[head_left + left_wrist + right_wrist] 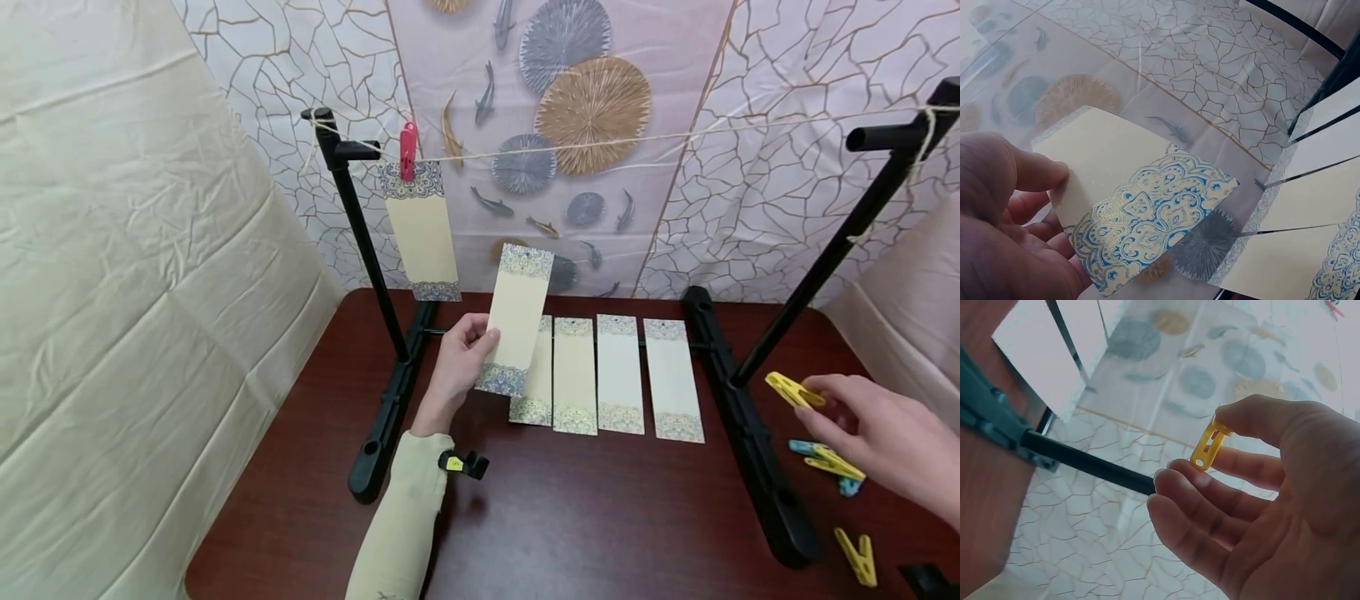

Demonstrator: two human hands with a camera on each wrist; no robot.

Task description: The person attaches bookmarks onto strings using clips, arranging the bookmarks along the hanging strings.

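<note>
My left hand (463,350) pinches a cream card with blue-gold patterned ends (516,330) by its lower left edge, holding it upright above the table; the left wrist view shows the thumb (1035,172) on the card (1141,200). My right hand (870,425) holds a yellow clothespin (791,389) at the right, seen between its fingertips (1210,445). Another card (422,229) hangs from the string (675,135) by a red clothespin (407,150). Several more cards (618,372) lie in a row on the dark wooden table (585,525).
A black stand with two uprights (360,233) (840,250) carries the string. Loose yellow and blue clothespins (828,461) and another yellow one (857,556) lie on the table at the right. Cream cloth (127,292) covers the left side.
</note>
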